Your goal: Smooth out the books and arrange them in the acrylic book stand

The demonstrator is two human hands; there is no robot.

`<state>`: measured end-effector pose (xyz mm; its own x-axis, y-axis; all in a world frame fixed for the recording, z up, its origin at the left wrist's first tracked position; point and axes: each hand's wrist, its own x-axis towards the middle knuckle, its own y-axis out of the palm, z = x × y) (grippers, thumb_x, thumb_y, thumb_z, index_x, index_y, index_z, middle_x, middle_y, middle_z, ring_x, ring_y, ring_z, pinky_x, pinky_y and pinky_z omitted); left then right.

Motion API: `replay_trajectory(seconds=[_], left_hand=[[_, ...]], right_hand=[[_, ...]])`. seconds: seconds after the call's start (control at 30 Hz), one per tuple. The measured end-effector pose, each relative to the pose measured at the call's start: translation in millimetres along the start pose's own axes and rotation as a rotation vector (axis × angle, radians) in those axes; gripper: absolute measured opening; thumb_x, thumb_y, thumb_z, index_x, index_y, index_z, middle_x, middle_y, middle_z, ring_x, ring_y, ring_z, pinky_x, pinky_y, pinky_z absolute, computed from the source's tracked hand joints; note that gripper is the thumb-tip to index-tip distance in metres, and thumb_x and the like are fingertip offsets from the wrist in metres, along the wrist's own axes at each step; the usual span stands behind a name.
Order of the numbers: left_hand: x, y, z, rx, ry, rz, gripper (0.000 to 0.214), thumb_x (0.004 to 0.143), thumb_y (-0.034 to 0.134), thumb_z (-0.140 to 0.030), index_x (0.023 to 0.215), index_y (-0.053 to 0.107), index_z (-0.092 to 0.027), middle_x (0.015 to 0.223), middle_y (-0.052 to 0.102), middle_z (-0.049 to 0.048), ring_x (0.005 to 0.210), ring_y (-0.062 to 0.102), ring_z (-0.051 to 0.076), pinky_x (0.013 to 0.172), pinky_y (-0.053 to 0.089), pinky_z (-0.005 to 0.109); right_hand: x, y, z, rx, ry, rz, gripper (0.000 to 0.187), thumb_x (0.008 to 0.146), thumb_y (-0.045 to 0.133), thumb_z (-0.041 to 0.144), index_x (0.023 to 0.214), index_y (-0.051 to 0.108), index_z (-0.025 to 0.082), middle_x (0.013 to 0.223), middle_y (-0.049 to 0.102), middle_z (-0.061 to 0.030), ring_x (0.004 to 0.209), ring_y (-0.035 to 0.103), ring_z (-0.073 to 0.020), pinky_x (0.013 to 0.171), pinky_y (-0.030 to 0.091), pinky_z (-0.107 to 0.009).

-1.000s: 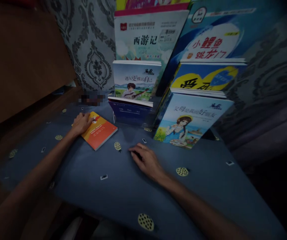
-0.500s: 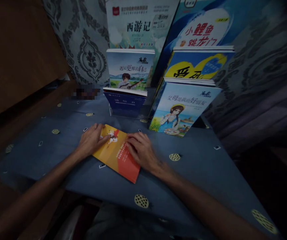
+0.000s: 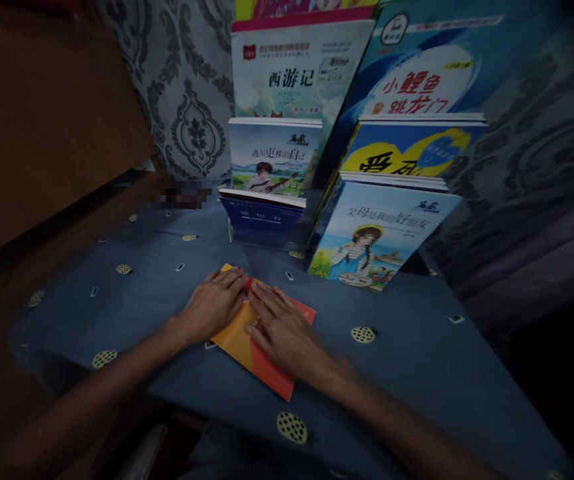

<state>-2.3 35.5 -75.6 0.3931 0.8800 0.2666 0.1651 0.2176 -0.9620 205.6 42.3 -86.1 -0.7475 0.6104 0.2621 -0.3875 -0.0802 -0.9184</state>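
Note:
A thin booklet with an orange-yellow and red cover lies at a slant on the blue tablecloth. My left hand rests on its upper left part, fingers stretched over the cover. On the red side lies my right hand, flat with fingers extended. The fingertips of both hands come close together near the booklet's top middle. Much of the cover's print is hidden under the hands.
Behind the booklet, several books stand upright in two rows. At the left front is a dark blue book; at the right front, a light blue book with a drawn figure. A brown wooden panel is at the left, patterned wallpaper behind.
Both hands have gone from the booklet's edges to lying flat over its middle, closer together. The view has shifted, so everything sits lower and further right.

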Motion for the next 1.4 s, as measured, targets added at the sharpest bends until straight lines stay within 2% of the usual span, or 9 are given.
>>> replay_trajectory(seconds=[0.23,0.47,0.63,0.73,0.87,0.97,1.03,1.2,1.4], left_hand=[[-7.0,-6.0,7.6,0.014,-0.113,0.052,0.048,0.105,0.045,-0.039,0.143,0.057,-0.013,0.151,0.058,0.0153,0.140,0.057,0.025,0.115,0.047,0.040],[-10.9,-1.5,8.2,-0.044,-0.158,0.054,0.049,0.104,0.043,-0.036,0.146,0.055,-0.014,0.155,0.054,0.0147,0.144,0.052,0.026,0.115,0.046,0.042],[-10.0,-2.1,9.7,-0.074,-0.146,0.040,0.047,0.102,0.044,-0.033,0.143,0.057,-0.016,0.153,0.057,0.0139,0.141,0.054,0.026,0.115,0.046,0.043],[-12.2,-4.3,13.3,-0.100,-0.126,0.007,0.041,0.101,0.044,-0.030,0.136,0.063,-0.019,0.147,0.063,0.0131,0.135,0.060,0.026,0.111,0.048,0.045],[-29.2,-10.3,13.3,-0.130,0.049,-0.003,0.039,0.104,0.047,-0.040,0.133,0.066,-0.022,0.141,0.067,0.0127,0.133,0.061,0.027,0.121,0.036,0.056],[-49.3,-13.6,5.8,-0.143,0.288,0.024,0.060,0.098,0.055,-0.061,0.144,0.057,-0.023,0.153,0.057,0.0140,0.144,0.051,0.029,0.124,0.031,0.058],[-59.5,-14.1,-0.6,-0.119,0.384,0.045,0.077,0.090,0.060,-0.070,0.151,0.050,-0.022,0.158,0.050,0.0157,0.150,0.043,0.031,0.125,0.030,0.057],[-61.8,-13.6,-6.9,-0.007,0.439,0.070,0.074,0.093,0.060,-0.064,0.152,0.048,-0.022,0.156,0.053,0.0162,0.148,0.046,0.031,0.124,0.034,0.053],[-58.1,-20.7,-4.6,0.144,0.626,0.044,0.059,0.099,0.060,-0.049,0.148,0.051,-0.019,0.150,0.058,0.0198,0.143,0.052,0.034,0.117,0.046,0.048]], right_hand=[[-21.9,4.4,-10.6,-0.039,0.097,-0.053,0.059,0.101,0.053,0.039,0.151,0.050,0.009,0.159,0.048,-0.0208,0.150,0.044,-0.0340,0.121,0.041,-0.059],[-40.9,-5.2,-11.9,-0.054,0.159,-0.040,0.062,0.104,0.045,0.049,0.155,0.046,0.012,0.161,0.045,-0.0194,0.148,0.046,-0.0338,0.120,0.041,-0.059],[-39.1,-10.3,-8.8,-0.055,0.169,-0.013,0.064,0.104,0.045,0.047,0.152,0.048,0.005,0.160,0.046,-0.0232,0.146,0.047,-0.0359,0.118,0.041,-0.059],[-38.0,-13.0,-6.8,-0.037,0.186,-0.014,0.062,0.103,0.049,0.048,0.153,0.049,0.012,0.160,0.048,-0.0192,0.142,0.049,-0.0360,0.114,0.044,-0.059],[-38.4,-16.7,-2.9,-0.030,0.233,0.000,0.062,0.101,0.053,0.050,0.151,0.051,0.015,0.159,0.050,-0.0169,0.135,0.052,-0.0365,0.110,0.046,-0.059],[-39.8,-17.1,-2.2,-0.032,0.245,-0.006,0.062,0.100,0.054,0.052,0.149,0.054,0.014,0.157,0.052,-0.0165,0.131,0.053,-0.0373,0.109,0.046,-0.061],[-41.2,-16.3,-3.4,-0.026,0.242,-0.016,0.060,0.099,0.055,0.051,0.147,0.056,0.015,0.153,0.056,-0.0162,0.128,0.054,-0.0371,0.108,0.046,-0.061],[-44.1,-14.3,-7.9,0.016,0.216,-0.065,0.051,0.099,0.056,0.045,0.142,0.062,0.018,0.143,0.063,-0.0158,0.122,0.058,-0.0353,0.105,0.047,-0.060],[-44.3,-14.9,-11.7,0.081,0.194,-0.104,0.050,0.098,0.057,0.046,0.138,0.065,0.018,0.142,0.065,-0.0165,0.122,0.061,-0.0350,0.108,0.048,-0.059]])
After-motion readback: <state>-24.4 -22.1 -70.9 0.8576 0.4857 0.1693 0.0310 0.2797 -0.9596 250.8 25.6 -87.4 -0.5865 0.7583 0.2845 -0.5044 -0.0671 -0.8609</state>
